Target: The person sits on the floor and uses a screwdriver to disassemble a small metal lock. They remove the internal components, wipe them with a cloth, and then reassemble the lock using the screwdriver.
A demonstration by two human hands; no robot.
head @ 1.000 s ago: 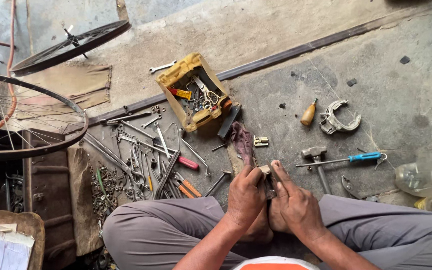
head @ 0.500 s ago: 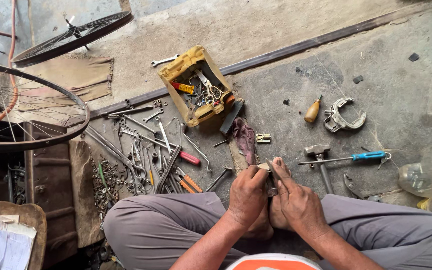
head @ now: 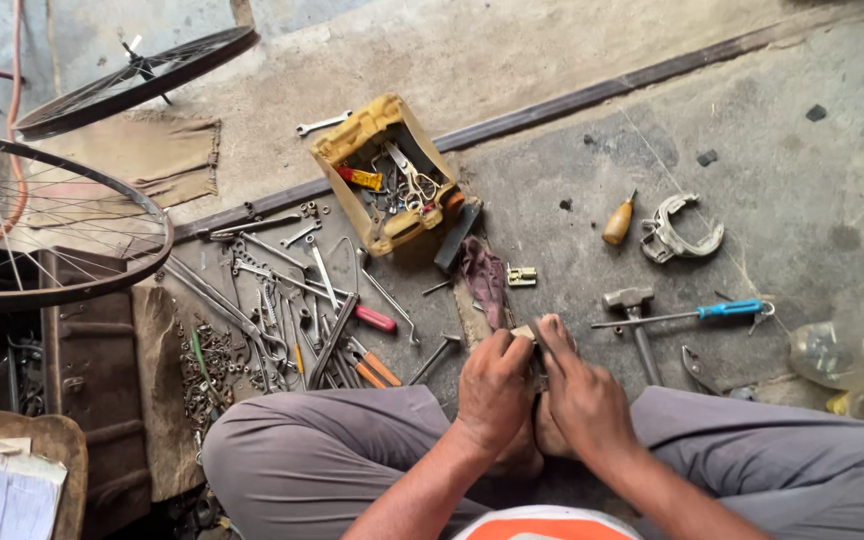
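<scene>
Sitting on the floor (head: 552,60), the person gripped a small metal part (head: 535,345) between both hands; left hand (head: 493,388) and right hand (head: 580,392) had clenched fingers. Since a second earlier, nothing had shifted, so the work continued near the hammer (head: 634,312).

Even, soft daylight, faint shadows, sharp focus, slight edge distortion.

Head view, steeply down, near floor (head: 552,60)
</scene>
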